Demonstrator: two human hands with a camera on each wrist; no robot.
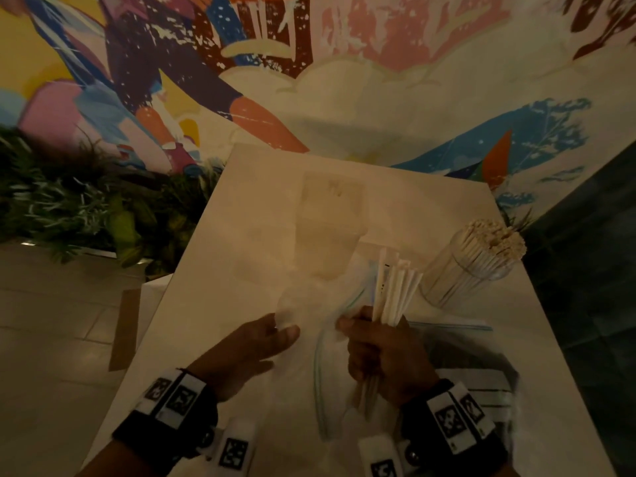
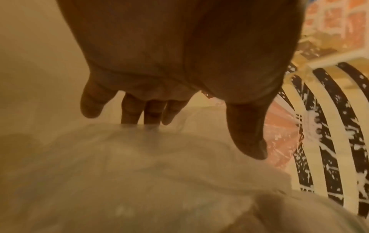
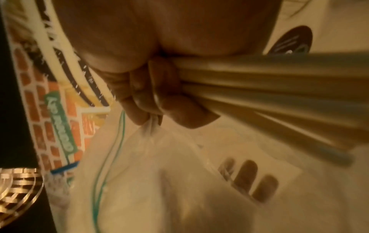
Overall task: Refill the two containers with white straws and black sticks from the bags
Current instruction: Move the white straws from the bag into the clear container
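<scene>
Fingers (image 3: pixel 147 94) gripping white straws (image 1: pixel 395 290), filled container (image 1: pixel 471 266) beside

- A green band (image 3: pixel 61 124) on the brick-patterned wall painting carries white lettering, seen reversed and blurred; it cannot be read with any confidence.
- The black-and-white square code tags (image 1: pixel 451 421) on the wristbands bear patterns only, no legible characters.

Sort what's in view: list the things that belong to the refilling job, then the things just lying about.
Part of the job:
- white straws, bunched in the right hand
- clear zip bag, pinched by the same hand
- left hand, fingers straight against the bag
- full straw container
- second bag under the right wrist

Just lying about:
- plants
- wall mural
- white table
</scene>
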